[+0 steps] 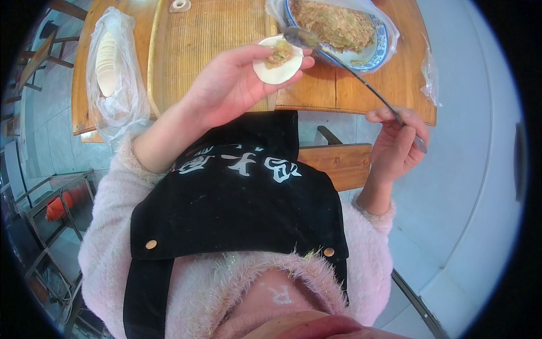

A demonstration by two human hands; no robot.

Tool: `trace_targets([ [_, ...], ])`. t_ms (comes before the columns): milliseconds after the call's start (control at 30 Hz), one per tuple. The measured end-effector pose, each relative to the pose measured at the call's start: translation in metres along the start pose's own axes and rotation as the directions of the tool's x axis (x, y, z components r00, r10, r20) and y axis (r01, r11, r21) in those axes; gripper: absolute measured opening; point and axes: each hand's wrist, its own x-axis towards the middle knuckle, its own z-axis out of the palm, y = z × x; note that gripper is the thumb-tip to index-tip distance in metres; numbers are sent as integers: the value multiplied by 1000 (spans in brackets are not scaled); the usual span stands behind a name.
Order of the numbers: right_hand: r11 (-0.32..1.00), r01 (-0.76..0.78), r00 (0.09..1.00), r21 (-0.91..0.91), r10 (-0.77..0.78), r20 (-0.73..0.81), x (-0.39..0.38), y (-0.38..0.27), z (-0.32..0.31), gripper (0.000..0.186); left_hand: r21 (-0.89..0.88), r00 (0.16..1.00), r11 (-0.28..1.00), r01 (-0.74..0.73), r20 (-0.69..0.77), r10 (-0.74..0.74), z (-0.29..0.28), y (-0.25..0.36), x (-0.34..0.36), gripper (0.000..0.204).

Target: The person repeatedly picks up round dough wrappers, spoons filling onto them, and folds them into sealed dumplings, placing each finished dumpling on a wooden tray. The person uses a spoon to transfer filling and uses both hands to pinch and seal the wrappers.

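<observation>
My left hand (pixel 231 85) holds up a round white dough wrapper (pixel 282 73) with a small mound of filling (pixel 279 55) on it. My right hand (pixel 401 141) grips the handle of a long metal spoon (pixel 367 85), whose bowl (pixel 300 37) is just above the wrapper's upper right edge. Behind the spoon, a blue-and-white oval dish (pixel 375 56) of minced filling (pixel 336 24) rests in a plastic bag on the wooden table (pixel 412 96).
A bamboo mat (pixel 186 39) bears one folded dumpling (pixel 179 5). At its left, stacked wrappers (pixel 106 65) lie in a clear bag. A wooden chair (pixel 333 161) is below the table; other chairs (pixel 42 59) and a metal rack (pixel 65 198) are on the left.
</observation>
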Motion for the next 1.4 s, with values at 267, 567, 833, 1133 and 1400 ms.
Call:
trace_targets([
  [267, 926, 229, 953, -300, -151, 261, -2, -6, -2, 20, -17, 999, 1000, 5, 32, -4, 1, 1, 0, 47],
  [567, 840, 360, 877, -405, -157, 453, 0, -17, 2, 19, -86, 999, 996, -3, 35, 6, -1, 2, -1, 47],
  [833, 837, 347, 887, -422, -147, 438, -4, -20, 5, 19, -108, 1000, 994, -10, 25, 13, -1, 1, -3, 48],
  [1133, 821, 377, 882, -430, -177, 436, -3, -20, 5, 20, -120, 999, 993, -10, 39, 15, 1, 2, -4, 48],
  [1400, 834, 386, 881, -393, -208, 425, -8, -19, 6, 22, -143, 999, 990, -13, 35, 18, 2, 2, -6, 49],
])
